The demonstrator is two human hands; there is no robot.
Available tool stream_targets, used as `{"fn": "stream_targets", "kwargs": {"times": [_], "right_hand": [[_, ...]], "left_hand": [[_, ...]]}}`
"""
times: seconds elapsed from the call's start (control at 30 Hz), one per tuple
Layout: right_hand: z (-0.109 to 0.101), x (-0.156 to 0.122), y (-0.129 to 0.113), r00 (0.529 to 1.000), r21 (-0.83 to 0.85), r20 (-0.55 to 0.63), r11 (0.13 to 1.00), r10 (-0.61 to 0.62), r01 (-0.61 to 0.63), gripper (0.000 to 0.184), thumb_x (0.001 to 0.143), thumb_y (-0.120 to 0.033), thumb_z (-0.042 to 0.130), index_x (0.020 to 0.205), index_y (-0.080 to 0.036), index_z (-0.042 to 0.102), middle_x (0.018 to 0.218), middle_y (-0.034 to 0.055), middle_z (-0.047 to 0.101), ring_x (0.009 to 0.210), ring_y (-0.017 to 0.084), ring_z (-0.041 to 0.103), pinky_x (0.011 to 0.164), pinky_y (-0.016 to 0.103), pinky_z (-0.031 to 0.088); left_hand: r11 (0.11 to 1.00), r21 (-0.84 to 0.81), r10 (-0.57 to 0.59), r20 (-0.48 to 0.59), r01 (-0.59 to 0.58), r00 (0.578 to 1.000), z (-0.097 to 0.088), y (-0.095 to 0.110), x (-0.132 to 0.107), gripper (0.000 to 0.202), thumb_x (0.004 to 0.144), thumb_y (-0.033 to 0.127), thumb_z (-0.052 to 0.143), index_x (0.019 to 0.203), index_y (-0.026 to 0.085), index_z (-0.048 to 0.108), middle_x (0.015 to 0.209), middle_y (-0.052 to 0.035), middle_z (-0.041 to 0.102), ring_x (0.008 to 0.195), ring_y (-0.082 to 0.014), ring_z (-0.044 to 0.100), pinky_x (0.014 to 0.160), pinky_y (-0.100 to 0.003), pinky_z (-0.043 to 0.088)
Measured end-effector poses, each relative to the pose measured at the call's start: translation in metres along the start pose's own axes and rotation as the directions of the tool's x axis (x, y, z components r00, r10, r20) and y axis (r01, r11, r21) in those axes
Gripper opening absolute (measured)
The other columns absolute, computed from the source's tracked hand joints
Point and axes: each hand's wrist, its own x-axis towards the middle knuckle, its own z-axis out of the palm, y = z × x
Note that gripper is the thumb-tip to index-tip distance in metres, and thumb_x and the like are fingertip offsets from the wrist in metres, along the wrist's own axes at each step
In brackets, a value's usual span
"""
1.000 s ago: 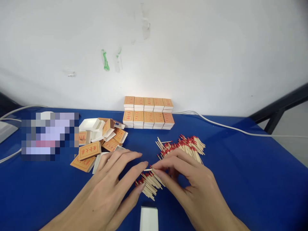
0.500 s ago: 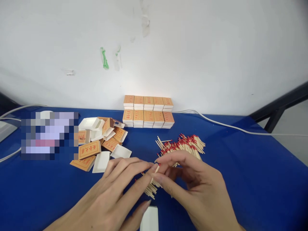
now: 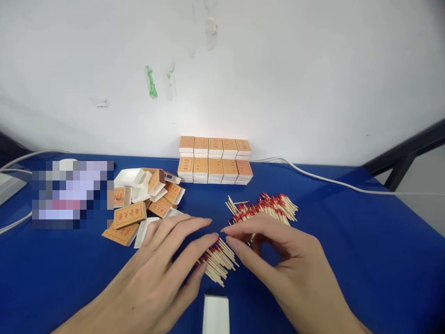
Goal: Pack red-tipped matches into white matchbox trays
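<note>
The small heap of matches (image 3: 220, 262) lies on the blue table between your two hands, red heads toward your left and bare ends slanting toward you and to the right. Your left hand (image 3: 165, 271) brackets its head side: index finger and thumb stand wide apart, their tips at the heads, seemingly touching them. Your right hand (image 3: 292, 260) hangs just beside the heap's far right edge, thumb and index tips a narrow gap apart with no match visible between them; what its curled fingers hold, if anything, you cannot tell from here.

The step looks like gathering and lining up single matches in this heap. Another match would call for a light fingertip pinch with the right, while the left steadies the heads without pushing them askew.

Half a second ago a red-headed match showed between your meeting fingertips; now the tips are parted, and your left thumb is up at the heads instead of below the heap.

Farther out, the larger heap of matches (image 3: 267, 206) sits beyond your right hand, and a white box (image 3: 216, 313) lies nearest you. Loose matchbox parts (image 3: 130, 215) spread beyond your left hand, and the matchbox stack (image 3: 214, 167) stands by the wall.
</note>
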Motion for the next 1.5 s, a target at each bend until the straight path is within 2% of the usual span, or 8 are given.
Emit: {"fn": "stream_targets", "kwargs": {"times": [0.1,0.3,0.5,0.63,0.97,1.13,1.3,1.5], "right_hand": [[0.007,-0.003,0.013,0.994,-0.209,0.028,0.972,-0.101,0.105,0.018,0.1,-0.016,0.076,0.108,-0.03,0.085,0.092,-0.003,0.079,0.081,0.014,0.071,0.074,0.026,0.059],[0.021,-0.009,0.028,0.958,-0.415,0.023,0.869,-0.285,0.268,0.014,0.105,-0.014,0.069,0.114,-0.019,0.079,0.097,0.0042,0.077,0.091,0.022,0.068,0.081,0.037,0.059],[0.011,-0.003,0.027,0.95,-0.71,0.003,0.669,-0.311,0.221,0.011,0.102,-0.01,0.071,0.097,-0.018,0.077,0.091,0.0075,0.072,0.093,0.028,0.065,0.079,0.043,0.054],[0.01,-0.002,0.027,0.948,-0.763,0.06,0.598,-0.313,0.245,0.015,0.098,-0.007,0.072,0.091,-0.019,0.075,0.088,0.0061,0.071,0.088,0.028,0.062,0.076,0.042,0.051],[0.011,-0.008,0.024,0.972,-0.584,0.1,0.779,-0.211,0.229,0.021,0.095,-0.007,0.077,0.083,-0.022,0.07,0.086,0.0024,0.07,0.086,0.023,0.063,0.074,0.036,0.05],[0.006,-0.004,0.023,0.956,-0.652,0.031,0.718,-0.293,0.242,0.016,0.1,-0.009,0.073,0.089,-0.02,0.073,0.087,0.0049,0.071,0.088,0.025,0.062,0.079,0.041,0.052],[0.009,-0.002,0.024,0.951,-0.673,0.099,0.684,-0.294,0.282,0.019,0.095,-0.003,0.074,0.087,-0.02,0.072,0.083,0.0037,0.07,0.083,0.024,0.061,0.075,0.04,0.051],[0.009,-0.005,0.027,0.971,-0.61,0.112,0.756,-0.213,0.236,0.019,0.096,-0.007,0.077,0.086,-0.022,0.072,0.086,0.0024,0.071,0.085,0.023,0.063,0.073,0.037,0.051]], "left_hand": [[1.0,-0.006,-0.014,-0.016,0.014,1.0,0.0,-0.002,0.0,0.04,0.113,0.009,0.053,0.15,0.021,0.062,0.156,-0.0104,0.059,0.146,-0.0286,0.05,0.121,-0.048,0.039],[1.0,-0.02,-0.007,-0.025,0.006,1.0,0.001,0.0,0.0,0.038,0.113,0.009,0.053,0.148,0.02,0.064,0.153,-0.0101,0.062,0.142,-0.0275,0.053,0.118,-0.046,0.042],[0.999,-0.045,-0.03,-0.019,0.03,0.999,0.001,-0.001,-0.001,0.04,0.112,0.008,0.054,0.148,0.021,0.064,0.154,-0.0108,0.063,0.145,-0.03,0.052,0.12,-0.052,0.044],[0.999,-0.039,-0.025,-0.016,0.024,1.0,0.001,0.0,-0.001,0.039,0.112,0.008,0.054,0.147,0.021,0.064,0.154,-0.0113,0.063,0.144,-0.0306,0.052,0.119,-0.053,0.045],[0.999,-0.041,0.004,-0.005,-0.004,1.0,0.0,0.0,0.001,0.039,0.113,0.006,0.052,0.148,0.019,0.062,0.154,-0.0115,0.061,0.144,-0.0282,0.05,0.12,-0.049,0.04],[0.999,-0.046,-0.013,-0.012,0.013,1.0,0.0,0.001,0.001,0.037,0.113,0.008,0.053,0.146,0.02,0.064,0.153,-0.0106,0.063,0.145,-0.0283,0.052,0.121,-0.048,0.042],[0.998,-0.051,-0.029,-0.015,0.028,0.999,0.001,0.0,0.0,0.039,0.111,0.009,0.055,0.146,0.021,0.066,0.153,-0.0107,0.064,0.144,-0.0302,0.053,0.12,-0.05,0.045],[0.998,-0.048,-0.037,-0.025,0.035,0.999,0.0,0.001,0.0,0.039,0.11,0.01,0.056,0.145,0.023,0.069,0.151,-0.0107,0.067,0.141,-0.0309,0.058,0.117,-0.05,0.05]]}}
